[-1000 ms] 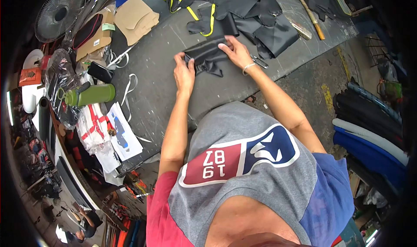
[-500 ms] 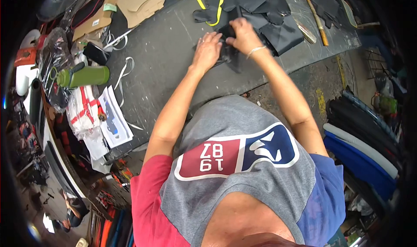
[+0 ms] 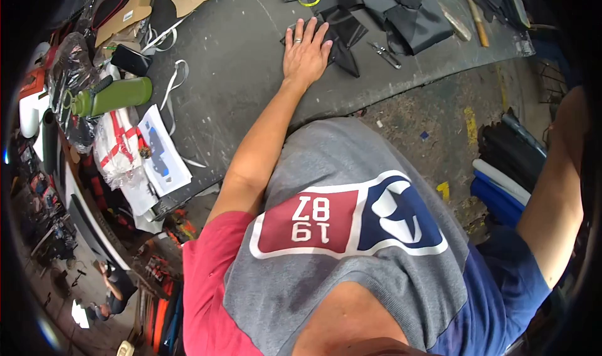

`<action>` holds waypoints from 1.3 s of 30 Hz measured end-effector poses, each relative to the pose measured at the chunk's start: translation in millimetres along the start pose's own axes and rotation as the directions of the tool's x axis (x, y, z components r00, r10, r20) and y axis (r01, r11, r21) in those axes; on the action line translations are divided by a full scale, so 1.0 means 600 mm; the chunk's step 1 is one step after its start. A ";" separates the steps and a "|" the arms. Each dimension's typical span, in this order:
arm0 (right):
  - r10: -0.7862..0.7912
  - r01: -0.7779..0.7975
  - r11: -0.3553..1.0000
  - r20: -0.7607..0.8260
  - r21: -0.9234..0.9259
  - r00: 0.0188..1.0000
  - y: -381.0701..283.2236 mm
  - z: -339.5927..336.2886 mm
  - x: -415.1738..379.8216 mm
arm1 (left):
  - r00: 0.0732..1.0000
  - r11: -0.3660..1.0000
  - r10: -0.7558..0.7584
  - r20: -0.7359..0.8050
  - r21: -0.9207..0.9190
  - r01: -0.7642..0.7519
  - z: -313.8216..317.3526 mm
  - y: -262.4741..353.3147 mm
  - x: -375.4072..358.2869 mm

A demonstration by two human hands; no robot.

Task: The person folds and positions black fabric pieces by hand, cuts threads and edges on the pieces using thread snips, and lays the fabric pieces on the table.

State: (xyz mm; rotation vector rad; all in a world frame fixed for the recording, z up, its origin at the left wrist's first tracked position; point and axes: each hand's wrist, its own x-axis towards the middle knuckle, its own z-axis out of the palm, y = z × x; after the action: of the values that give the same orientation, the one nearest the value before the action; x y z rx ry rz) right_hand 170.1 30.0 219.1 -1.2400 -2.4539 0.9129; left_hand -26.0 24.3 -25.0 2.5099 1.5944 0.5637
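Rests the left hand (image 3: 306, 56) flat at the upper centre of the frame, palm down, fingers spread, pinching nothing, over the left part of a black cloth piece (image 3: 345, 60) on the tabletop (image 3: 235, 68). Shows the rest of that cloth just right of the fingers, with a pointed flap slanting toward the lower right; cannot tell the full long axis, one part hidden beneath the palm. Puts the left hand plainly nearer, in contact; has the right hand out of view at the right edge, only its forearm (image 3: 560, 205) in sight, so cannot tell the state of that grip. Includes a small metal tool (image 3: 385, 54) near the flap, to its right, below heaped black fabric (image 3: 417, 25).
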 end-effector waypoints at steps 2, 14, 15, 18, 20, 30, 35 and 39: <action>0.023 -0.023 1.000 -0.022 0.005 0.999 0.009 0.015 0.005 | 1.000 1.000 -0.004 -0.003 -0.018 0.004 0.003 0.004 0.004; 0.138 -0.128 0.990 -0.178 0.063 0.974 0.054 0.059 0.008 | 1.000 1.000 -0.007 -0.001 -0.026 0.007 0.002 0.002 0.017; 0.147 -0.135 0.988 -0.188 0.075 0.971 0.057 0.061 0.005 | 1.000 1.000 -0.003 0.006 -0.020 0.003 0.003 0.002 0.014; 0.160 -0.144 0.986 -0.215 0.089 0.963 0.060 0.062 0.003 | 1.000 1.000 0.000 0.013 -0.015 0.000 0.000 -0.002 0.005; 0.168 -0.148 0.984 -0.226 0.100 0.960 0.064 0.065 0.003 | 1.000 1.000 -0.003 0.021 -0.010 0.003 -0.001 -0.004 -0.006; 0.196 -0.152 0.975 -0.306 0.160 0.932 0.101 0.075 0.005 | 0.998 1.000 -0.010 0.060 0.006 0.010 0.001 -0.001 -0.007; 0.199 -0.135 0.971 -0.352 0.197 0.915 0.136 0.084 0.015 | 0.999 0.993 0.021 0.032 0.111 -0.024 -0.008 0.006 -0.004; 0.218 -0.141 0.964 -0.371 0.224 0.903 0.155 0.077 0.026 | 1.000 0.998 0.016 -0.003 0.053 -0.015 -0.009 0.005 -0.003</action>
State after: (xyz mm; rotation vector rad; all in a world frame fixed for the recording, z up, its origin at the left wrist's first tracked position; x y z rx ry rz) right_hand 198.2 63.8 123.7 -1.4369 -1.9181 0.8259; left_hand -26.0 20.6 -19.9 2.5631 1.6134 0.5339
